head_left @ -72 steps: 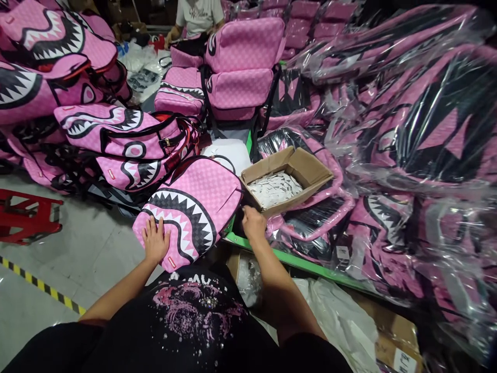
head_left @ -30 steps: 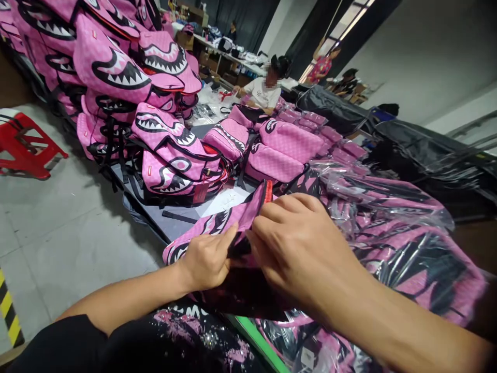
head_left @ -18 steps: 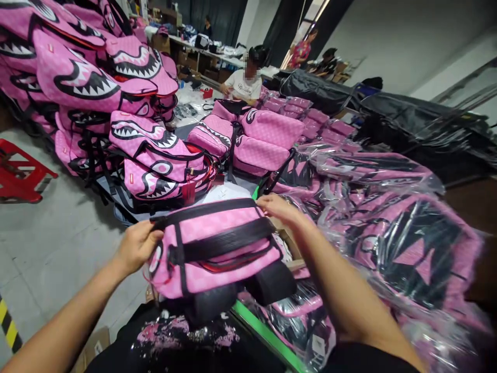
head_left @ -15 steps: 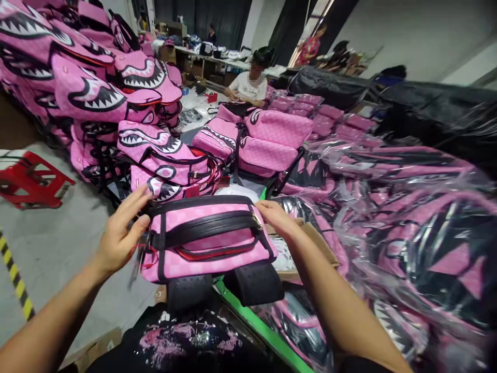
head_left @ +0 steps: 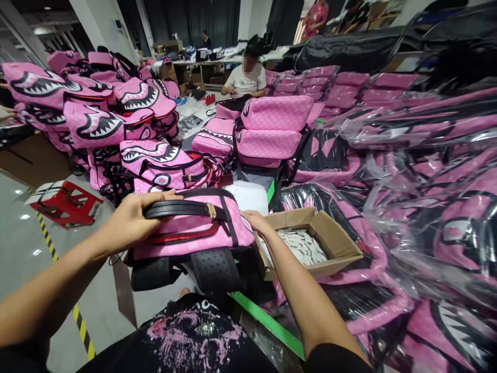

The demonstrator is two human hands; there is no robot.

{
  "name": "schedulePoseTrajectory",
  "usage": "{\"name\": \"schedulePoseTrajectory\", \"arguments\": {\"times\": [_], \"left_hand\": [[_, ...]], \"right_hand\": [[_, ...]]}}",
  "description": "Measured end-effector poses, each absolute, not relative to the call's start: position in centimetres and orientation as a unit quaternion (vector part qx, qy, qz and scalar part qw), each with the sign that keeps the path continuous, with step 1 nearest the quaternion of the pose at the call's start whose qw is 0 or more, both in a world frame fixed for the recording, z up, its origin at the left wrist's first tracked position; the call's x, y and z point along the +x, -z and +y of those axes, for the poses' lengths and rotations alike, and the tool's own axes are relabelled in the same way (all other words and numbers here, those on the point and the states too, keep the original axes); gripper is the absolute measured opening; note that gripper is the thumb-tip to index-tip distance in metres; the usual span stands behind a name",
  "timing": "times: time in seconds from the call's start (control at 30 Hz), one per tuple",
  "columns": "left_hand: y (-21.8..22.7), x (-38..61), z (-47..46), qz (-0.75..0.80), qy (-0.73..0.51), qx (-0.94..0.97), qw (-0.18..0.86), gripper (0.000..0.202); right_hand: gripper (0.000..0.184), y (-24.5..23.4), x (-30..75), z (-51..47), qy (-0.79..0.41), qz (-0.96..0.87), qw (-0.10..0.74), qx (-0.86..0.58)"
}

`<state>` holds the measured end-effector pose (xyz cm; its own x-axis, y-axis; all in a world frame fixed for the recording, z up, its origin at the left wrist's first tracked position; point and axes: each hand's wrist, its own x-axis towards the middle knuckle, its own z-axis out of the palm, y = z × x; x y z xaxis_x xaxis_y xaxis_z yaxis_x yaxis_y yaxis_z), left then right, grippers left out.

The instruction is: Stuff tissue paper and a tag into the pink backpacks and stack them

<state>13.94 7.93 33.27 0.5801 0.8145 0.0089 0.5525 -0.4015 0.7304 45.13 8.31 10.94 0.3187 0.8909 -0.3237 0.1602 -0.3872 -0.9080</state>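
Note:
A pink backpack [head_left: 198, 237] with black trim, red piping and black shoulder straps hangs in front of my body, its top toward me. My left hand [head_left: 134, 220] is closed round the left end of its black top handle [head_left: 178, 209]. On the bag's right side my right hand [head_left: 257, 224] grips the edge, with its fingertips partly hidden behind the bag. Just right of that hand is an open cardboard box [head_left: 337, 243] of small white pieces [head_left: 303, 246].
Pink shark-mouth backpacks [head_left: 101, 124] are piled at left. Plastic-wrapped backpacks [head_left: 462, 217] cover the right side. Two pink backpacks [head_left: 267, 145] lie stacked ahead. A red stool [head_left: 79, 202] stands on the floor at left. A person in a white shirt [head_left: 246, 80] sits beyond.
The backpack has turned and shifted left. My left hand has gone from beside it, fingers apart, to gripping its handle. My right hand has moved down along its side. The view has shifted.

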Motion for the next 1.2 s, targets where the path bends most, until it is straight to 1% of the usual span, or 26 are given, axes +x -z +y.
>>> {"name": "schedulePoseTrajectory", "arguments": {"times": [0.07,0.13,0.17,0.2,0.23,0.27,0.37,0.47,0.57,0.63,0.7,0.8,0.87,0.97,1.03,1.1,1.2], "left_hand": [[-33.7,14.0,8.7,0.375,-0.15,0.841,0.361,0.053],[-34.2,14.3,9.7,0.309,-0.109,0.872,0.363,0.058],[-34.4,14.4,10.3,0.273,-0.089,0.885,0.367,0.059],[-34.5,14.6,10.8,0.24,-0.069,0.894,0.372,0.059],[-34.6,14.7,11.4,0.21,-0.05,0.899,0.38,0.06],[-34.7,14.8,12.0,0.185,-0.036,0.901,0.39,0.061],[-34.3,14.7,13.5,0.161,-0.045,0.892,0.42,0.066],[-33.1,14.4,14.3,0.161,-0.083,0.863,0.471,0.07],[-31.6,14.2,14.4,0.171,-0.143,0.837,0.5,0.058],[-30.8,14.2,14.5,0.196,-0.2,0.812,0.513,0.049],[-30.3,14.2,14.5,0.228,-0.258,0.78,0.523,0.046],[-29.7,14.0,14.3,0.266,-0.349,0.723,0.533,0.043],[-29.3,14.2,13.7,0.282,-0.4,0.676,0.551,0.041],[-28.6,14.9,12.2,0.29,-0.434,0.624,0.582,0.039],[-28.5,15.3,11.7,0.289,-0.447,0.614,0.583,0.039],[-29.0,15.1,12.1,0.263,-0.407,0.65,0.585,0.04],[-30.1,13.4,14.0,0.11,-0.211,0.763,0.601,0.039]], "right_hand": [[0.027,-12.7,45.3,7.8,-0.389,-0.378,0.445,-0.713],[0.021,-16.3,45.0,6.0,-0.296,-0.413,0.507,-0.696],[0.021,-18.4,44.5,4.6,-0.247,-0.448,0.535,-0.672],[0.026,-20.5,43.8,3.0,-0.212,-0.497,0.542,-0.644],[0.028,-22.4,42.9,1.4,-0.186,-0.563,0.518,-0.617],[0.027,-24.2,41.9,-0.1,-0.162,-0.633,0.471,-0.592],[0.022,-27.5,39.1,-2.6,-0.062,-0.729,0.322,-0.601],[0.018,-28.8,37.2,-2.1,0.029,-0.746,0.165,-0.644],[0.02,-30.1,35.8,0.0,0.09,-0.727,0.007,-0.681],[0.025,-31.1,34.9,2.0,0.108,-0.702,-0.058,-0.702],[0.028,-32.2,34.2,3.8,0.115,-0.694,-0.084,-0.706],[0.027,-33.7,33.6,4.9,0.122,-0.703,-0.08,-0.696],[0.024,-34.4,32.7,3.9,0.119,-0.701,-0.056,-0.701],[0.022,-34.3,30.2,1.1,0.075,-0.724,0.017,-0.685],[0.023,-33.6,28.7,-0.5,0.042,-0.75,0.072,-0.656],[0.023,-32.7,28.0,-1.5,0.01,-0.758,0.129,-0.639],[0.022,-31.5,28.7,-2.5,-0.037,-0.728,0.21,-0.652]]}}
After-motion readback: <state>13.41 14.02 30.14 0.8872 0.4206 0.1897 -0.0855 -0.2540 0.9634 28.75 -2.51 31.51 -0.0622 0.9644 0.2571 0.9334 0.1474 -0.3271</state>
